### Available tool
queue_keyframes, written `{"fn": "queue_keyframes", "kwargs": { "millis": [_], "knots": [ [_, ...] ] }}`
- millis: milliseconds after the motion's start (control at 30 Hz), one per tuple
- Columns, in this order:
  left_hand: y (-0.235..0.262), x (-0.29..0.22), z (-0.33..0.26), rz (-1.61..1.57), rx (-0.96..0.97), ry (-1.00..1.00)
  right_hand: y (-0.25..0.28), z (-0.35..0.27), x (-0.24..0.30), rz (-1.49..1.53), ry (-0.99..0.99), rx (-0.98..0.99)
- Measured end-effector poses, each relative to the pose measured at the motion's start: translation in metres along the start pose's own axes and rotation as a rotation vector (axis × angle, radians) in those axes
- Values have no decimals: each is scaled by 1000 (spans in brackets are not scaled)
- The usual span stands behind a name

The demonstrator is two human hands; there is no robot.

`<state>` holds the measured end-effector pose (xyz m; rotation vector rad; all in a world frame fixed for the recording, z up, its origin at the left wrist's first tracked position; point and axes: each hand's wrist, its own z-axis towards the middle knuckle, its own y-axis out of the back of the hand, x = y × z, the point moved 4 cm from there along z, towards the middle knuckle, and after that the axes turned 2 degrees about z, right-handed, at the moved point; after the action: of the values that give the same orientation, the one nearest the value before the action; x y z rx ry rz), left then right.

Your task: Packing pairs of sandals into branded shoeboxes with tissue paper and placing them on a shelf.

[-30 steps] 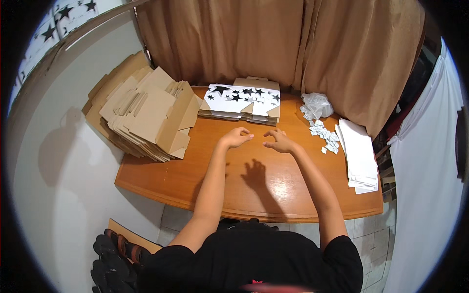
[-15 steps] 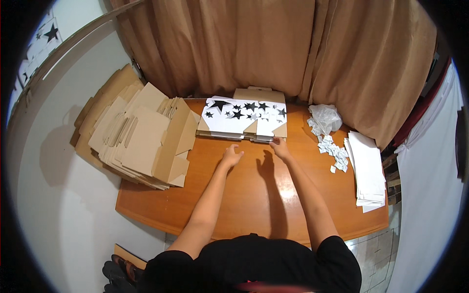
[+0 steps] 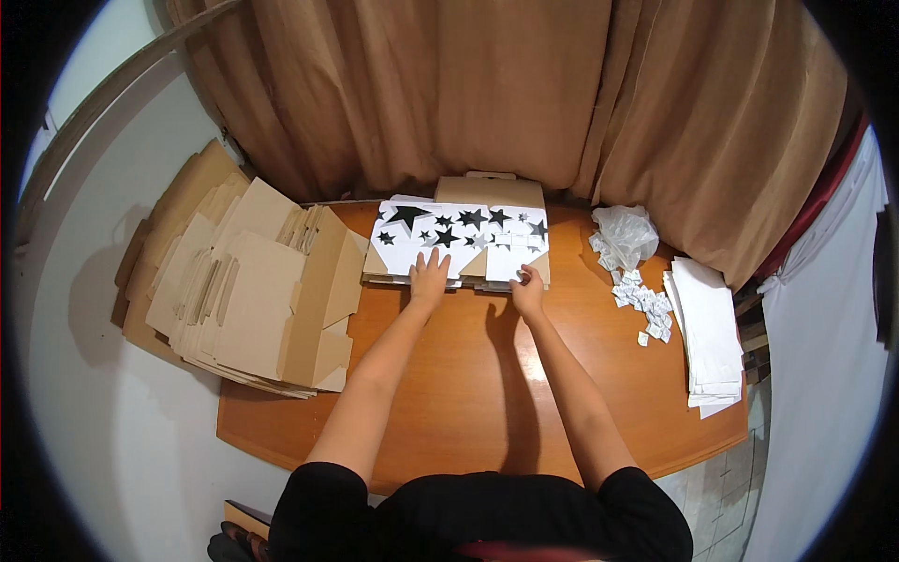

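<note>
A stack of flat cardboard pieces point(image 3: 475, 264) lies at the far middle of the table, its top faces white with black stars. My left hand point(image 3: 430, 278) rests on the front part of the white face with its fingers spread. At the front edge, farther right, my right hand point(image 3: 528, 292) has thumb and fingers curled together at the white panel point(image 3: 507, 267). Whatever lies between those fingers is too small to make out. Plain brown cardboard point(image 3: 492, 191) shows behind the star-printed pieces.
Folded brown cardboard boxes point(image 3: 253, 309) are piled at the left, against the wall. To the right, small white packets point(image 3: 644, 302) spill from a clear plastic bag point(image 3: 626, 234). A stack of white sheets point(image 3: 707, 337) lies at the table's right edge. Brown curtains point(image 3: 506, 94) hang behind.
My left hand has moved forward from above the bare table onto the star-printed face. My right hand stays near the front edge, its fingers more curled. The whole view has shifted slightly.
</note>
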<state>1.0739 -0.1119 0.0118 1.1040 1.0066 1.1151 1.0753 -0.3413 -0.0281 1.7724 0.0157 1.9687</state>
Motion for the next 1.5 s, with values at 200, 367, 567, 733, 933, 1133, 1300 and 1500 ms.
{"fn": "queue_keyframes", "kwargs": {
  "millis": [200,367,567,733,933,1133,1300,1500],
  "knots": [
    [20,17,8,0,30,-150,-2,6,33,100,-147,-40],
    [36,5,30,-48,73,-290,10,28,27,256,-129,-183],
    [56,18,15,19,26,-318,6,23,76,589,-481,-135],
    [89,3,16,88,-304,-374,20,41,68,467,-312,-222],
    [152,-33,16,-6,-500,-432,45,-26,98,286,-2,-431],
    [223,-97,-12,-228,-681,-375,58,-75,97,269,-225,-340],
    [264,-113,-54,-381,-773,-269,82,-107,115,251,-141,-318],
    [291,-100,-123,-640,-879,-60,118,-195,100,-378,296,-371]
  ]
}}
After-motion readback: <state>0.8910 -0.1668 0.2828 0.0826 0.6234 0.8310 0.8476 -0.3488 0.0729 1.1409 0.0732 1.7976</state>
